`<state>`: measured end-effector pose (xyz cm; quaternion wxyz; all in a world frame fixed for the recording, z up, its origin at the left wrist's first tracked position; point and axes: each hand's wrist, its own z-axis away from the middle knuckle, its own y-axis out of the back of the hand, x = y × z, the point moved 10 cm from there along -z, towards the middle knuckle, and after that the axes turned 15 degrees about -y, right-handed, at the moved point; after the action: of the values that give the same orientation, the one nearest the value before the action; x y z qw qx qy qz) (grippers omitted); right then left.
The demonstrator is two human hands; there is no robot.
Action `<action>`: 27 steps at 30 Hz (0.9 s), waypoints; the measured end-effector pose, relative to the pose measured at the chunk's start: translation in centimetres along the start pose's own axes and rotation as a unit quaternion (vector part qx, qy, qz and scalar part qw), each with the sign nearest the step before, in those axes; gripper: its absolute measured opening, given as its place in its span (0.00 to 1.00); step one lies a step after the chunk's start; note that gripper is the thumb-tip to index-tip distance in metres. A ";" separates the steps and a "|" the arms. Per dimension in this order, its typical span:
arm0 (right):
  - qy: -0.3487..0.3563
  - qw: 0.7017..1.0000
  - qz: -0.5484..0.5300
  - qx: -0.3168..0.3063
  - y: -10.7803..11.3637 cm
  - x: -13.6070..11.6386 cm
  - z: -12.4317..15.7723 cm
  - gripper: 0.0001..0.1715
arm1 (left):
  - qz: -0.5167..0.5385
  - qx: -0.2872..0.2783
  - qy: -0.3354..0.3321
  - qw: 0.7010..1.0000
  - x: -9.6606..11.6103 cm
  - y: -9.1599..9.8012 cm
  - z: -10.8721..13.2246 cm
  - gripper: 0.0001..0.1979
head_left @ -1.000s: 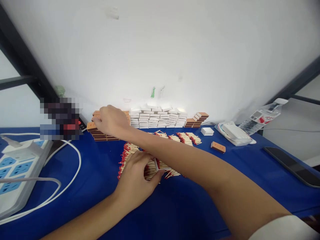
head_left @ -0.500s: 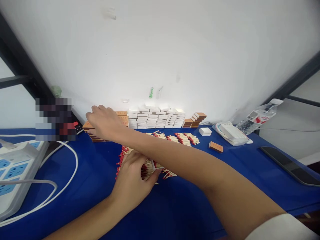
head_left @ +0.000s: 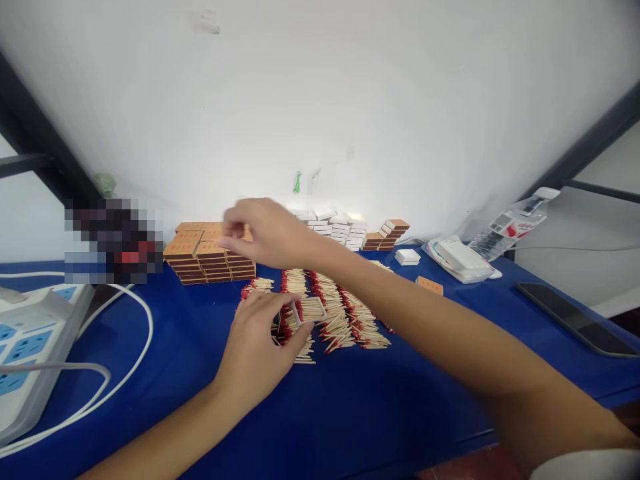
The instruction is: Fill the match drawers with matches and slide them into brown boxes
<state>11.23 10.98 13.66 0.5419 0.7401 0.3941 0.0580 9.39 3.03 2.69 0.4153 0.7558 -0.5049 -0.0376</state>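
Note:
My left hand (head_left: 260, 333) grips a white matchbox tray (head_left: 323, 312) between thumb and fingers, low over the matches. Sticks show inside the tray's frame, but I cannot tell whether they lie in it or under it. Red-tipped matches (head_left: 333, 320) spread in rows on the blue table around this hand. My right hand (head_left: 265, 230) is in the air before the white tray stacks, just right of the stacked orange matchboxes (head_left: 185, 243). Its fingers are loosely bent and apart from the thumb, somewhat blurred, with nothing visible in them. My right forearm crosses over part of the matches.
White trays (head_left: 340, 230) are piled against the wall, beside a smaller orange stack (head_left: 393, 233). To the right are a loose matchbox (head_left: 429, 286), white trays (head_left: 407, 257), a plastic packet (head_left: 460, 260), a bottle (head_left: 515, 227) and a phone (head_left: 575, 320). A power strip (head_left: 45, 360) with cables lies left.
My right hand has left the orange stack at the left and moved right, uncovering that stack. The left hand keeps hold of the tray, which has risen slightly and shows more fully.

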 end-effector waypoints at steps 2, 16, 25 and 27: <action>-0.024 0.998 -0.048 -0.025 2.4 2.4 4.2 0.08 | -0.008 0.004 0.002 1.000 -0.3 0.3 -0.2 0.14; 0.095 0.953 0.233 0.171 0.3 1.2 20.9 0.14 | 0.036 -0.021 0.031 0.999 1.0 -1.0 0.1 0.20; -0.135 0.975 0.120 0.130 7.4 15.4 25.0 0.17 | 0.034 -0.006 -0.004 0.999 1.3 0.3 -0.8 0.12; -0.181 0.973 0.114 0.089 7.9 19.4 26.5 0.16 | 0.029 -0.001 -0.008 1.000 1.3 0.5 -0.8 0.11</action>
<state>42.18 2.62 2.95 0.5259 0.8236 0.2063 -0.0511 10.03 2.41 4.07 0.4130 0.7400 -0.5298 -0.0327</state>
